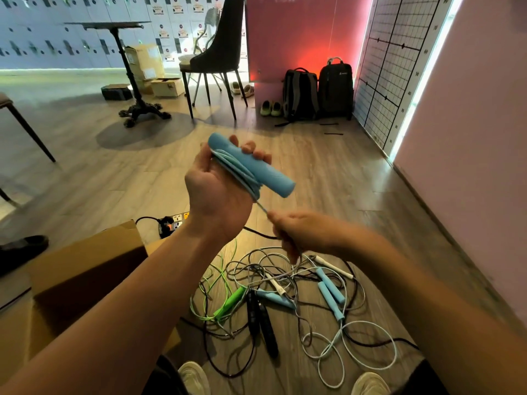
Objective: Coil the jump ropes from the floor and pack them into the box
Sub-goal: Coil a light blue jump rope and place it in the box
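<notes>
Box (85, 275): lower left on the floor, beside the left forearm.
Left hand (219, 192): fingers curled round the handle (253, 166) and its coils. The handle's long axis runs upper left to lower right.
Cord (261, 206): taut from the handle's lower end, down-right to the right hand.
Right hand (299, 232): blurred, fingers closed on the cord. The next wrap likely starts along this line.
Pile (285, 295): tangled ropes on the floor, below both hands.
</notes>
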Tool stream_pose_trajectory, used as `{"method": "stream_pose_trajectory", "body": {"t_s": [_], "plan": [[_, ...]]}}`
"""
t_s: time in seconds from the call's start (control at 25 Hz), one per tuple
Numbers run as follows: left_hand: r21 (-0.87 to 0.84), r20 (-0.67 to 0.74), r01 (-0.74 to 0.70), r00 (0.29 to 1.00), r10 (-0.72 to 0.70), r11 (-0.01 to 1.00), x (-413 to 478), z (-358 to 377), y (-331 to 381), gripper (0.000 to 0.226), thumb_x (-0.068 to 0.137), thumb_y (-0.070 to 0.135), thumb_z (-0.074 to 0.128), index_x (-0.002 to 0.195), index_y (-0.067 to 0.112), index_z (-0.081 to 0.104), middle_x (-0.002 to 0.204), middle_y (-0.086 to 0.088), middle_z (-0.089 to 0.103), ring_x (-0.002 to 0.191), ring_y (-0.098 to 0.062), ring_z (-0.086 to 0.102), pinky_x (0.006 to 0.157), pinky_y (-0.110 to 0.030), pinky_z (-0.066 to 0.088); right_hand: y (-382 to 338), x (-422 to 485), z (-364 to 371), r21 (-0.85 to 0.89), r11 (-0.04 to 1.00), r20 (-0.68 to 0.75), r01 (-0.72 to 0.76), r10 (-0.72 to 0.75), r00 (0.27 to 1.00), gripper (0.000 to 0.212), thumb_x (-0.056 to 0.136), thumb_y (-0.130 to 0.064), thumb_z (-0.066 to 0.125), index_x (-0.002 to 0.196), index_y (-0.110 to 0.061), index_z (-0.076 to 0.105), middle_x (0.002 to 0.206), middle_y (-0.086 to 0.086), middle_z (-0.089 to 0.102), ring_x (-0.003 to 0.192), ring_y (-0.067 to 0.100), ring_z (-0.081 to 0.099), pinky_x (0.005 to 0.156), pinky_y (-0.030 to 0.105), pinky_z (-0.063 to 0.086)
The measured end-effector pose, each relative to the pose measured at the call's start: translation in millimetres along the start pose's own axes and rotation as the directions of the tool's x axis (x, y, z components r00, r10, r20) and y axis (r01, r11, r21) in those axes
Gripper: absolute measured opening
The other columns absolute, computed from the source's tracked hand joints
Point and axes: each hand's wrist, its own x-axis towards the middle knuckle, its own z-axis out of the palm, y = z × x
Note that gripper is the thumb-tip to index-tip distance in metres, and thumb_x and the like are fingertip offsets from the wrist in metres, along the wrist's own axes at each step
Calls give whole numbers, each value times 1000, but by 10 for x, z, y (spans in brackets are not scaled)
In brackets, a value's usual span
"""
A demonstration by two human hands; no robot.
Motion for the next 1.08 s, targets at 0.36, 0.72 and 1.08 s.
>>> {"method": "stream_pose_trajectory", "body": {"t_s": [0.36, 0.72, 1.08], "plan": [[776, -98, -116, 949, 299, 621, 221, -360, 116, 30, 107, 36, 32, 95, 14, 48, 69, -2, 50, 60, -13, 52, 64, -30, 49, -89, -329, -391, -427, 898, -98, -102, 66, 993, 44, 93, -60, 49, 81, -21, 64, 72, -4, 61, 60, 8, 58, 63, 28, 50], [964, -147, 239, 843, -517, 117, -43, -7, -203, 56, 105, 49, 20, 84, 10, 54, 62, -4, 51, 49, -16, 49, 56, -33, 44, -17, -334, -521, -421, 844, -548, 332, -529, 648, 44, 86, -52, 61, 77, -10, 68, 55, -4, 51, 50, 7, 46, 47, 18, 38], [252, 320, 514, 756, -572, 820, -132, 138, 114, 54, 96, 61, 25, 81, 15, 48, 57, 3, 47, 43, -10, 47, 48, -25, 43, 50, -175, -499, -161, 916, -547, 368, -393, 739, 72, 90, -59, 45, 58, 5, 48, 50, 7, 39, 41, 10, 35, 45, 12, 34]]}}
